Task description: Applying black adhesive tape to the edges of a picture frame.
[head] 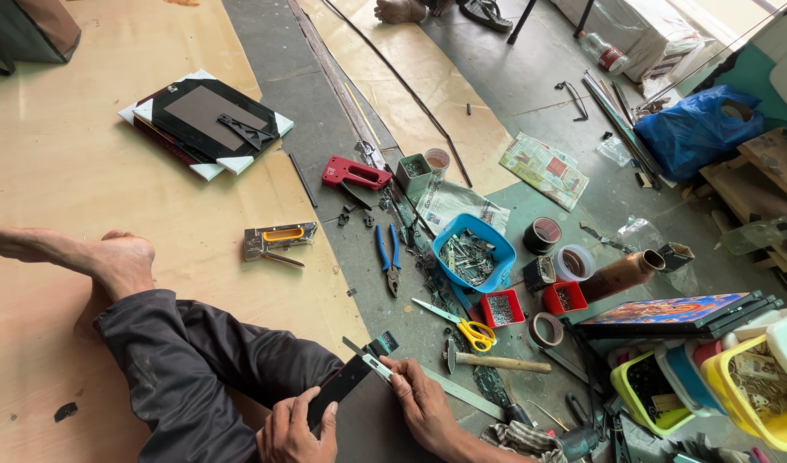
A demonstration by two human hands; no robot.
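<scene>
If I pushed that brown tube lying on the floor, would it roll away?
Probably a little. The brown tube is round and lies on its side, so it could roll. But a red box and a stack of frames sit close by and would likely stop it. It looks hollow, so maybe light.

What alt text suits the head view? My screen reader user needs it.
A seated person's left hand steadies a flat black board on their lap while the right hand presses a small utility knife to it; yellow-handled scissors and blue-handled pliers lie nearby.
</scene>
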